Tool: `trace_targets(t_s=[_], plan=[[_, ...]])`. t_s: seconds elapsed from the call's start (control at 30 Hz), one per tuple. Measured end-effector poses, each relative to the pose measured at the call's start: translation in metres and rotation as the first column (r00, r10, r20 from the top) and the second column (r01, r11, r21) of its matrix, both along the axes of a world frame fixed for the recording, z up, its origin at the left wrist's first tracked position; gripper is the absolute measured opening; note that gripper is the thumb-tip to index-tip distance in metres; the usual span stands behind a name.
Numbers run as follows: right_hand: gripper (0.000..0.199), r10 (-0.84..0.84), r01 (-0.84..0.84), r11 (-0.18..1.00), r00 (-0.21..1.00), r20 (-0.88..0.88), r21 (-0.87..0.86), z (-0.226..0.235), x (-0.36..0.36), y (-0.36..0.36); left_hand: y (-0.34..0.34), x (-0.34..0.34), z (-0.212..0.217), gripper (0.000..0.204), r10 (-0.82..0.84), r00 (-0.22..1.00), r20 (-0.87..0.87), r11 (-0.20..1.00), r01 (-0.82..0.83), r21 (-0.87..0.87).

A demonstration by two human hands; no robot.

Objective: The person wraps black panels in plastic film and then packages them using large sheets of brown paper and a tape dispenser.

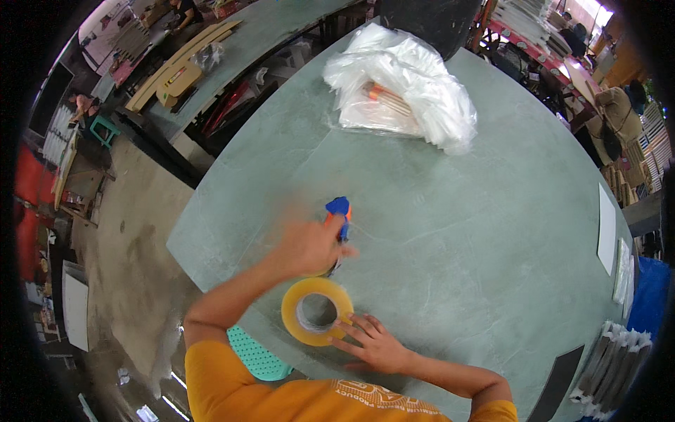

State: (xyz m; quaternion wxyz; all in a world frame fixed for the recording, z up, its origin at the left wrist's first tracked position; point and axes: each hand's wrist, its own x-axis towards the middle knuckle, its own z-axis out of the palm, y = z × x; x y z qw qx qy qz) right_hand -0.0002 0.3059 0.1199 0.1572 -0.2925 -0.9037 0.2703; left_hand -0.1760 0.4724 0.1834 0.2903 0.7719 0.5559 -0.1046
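Observation:
A blue and orange tape dispenser (339,209) lies at the middle of the table. My left hand (306,244), smeared by motion, closes around it from the left and hides much of its lower part. Just nearer to me is a wide roll of clear yellowish tape (294,318), flat on the tabletop with its round core facing up. The spread fingers of my right hand (377,347) rest on the roll's right edge, with the palm low over the table.
The grey-green table (450,232) bears a heap of clear plastic bags (408,74) at the far side. A white sheet (606,228) and a dark strip (557,385) lie along the right. A green stool (256,354) stands below the near left edge. People work farther back.

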Motion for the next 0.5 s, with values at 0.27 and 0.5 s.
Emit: trace_targets(t_s=[0.27, 0.5], plan=[[0.039, -0.008, -0.026, 0.951, 0.994, 0.108, 0.307, -0.027, -0.035, 0.051, -0.027, -0.102, -0.059, 0.053, 0.174, 0.984, 0.047, 0.744, -0.162, 0.648], [0.039, -0.509, 0.434, 0.714, 0.861, -0.018, 0.549, -0.044, -0.064, 0.217, -0.044, -0.205, -0.096, 0.041, 0.426, 0.902, 0.061, 0.570, -0.321, 0.757]])
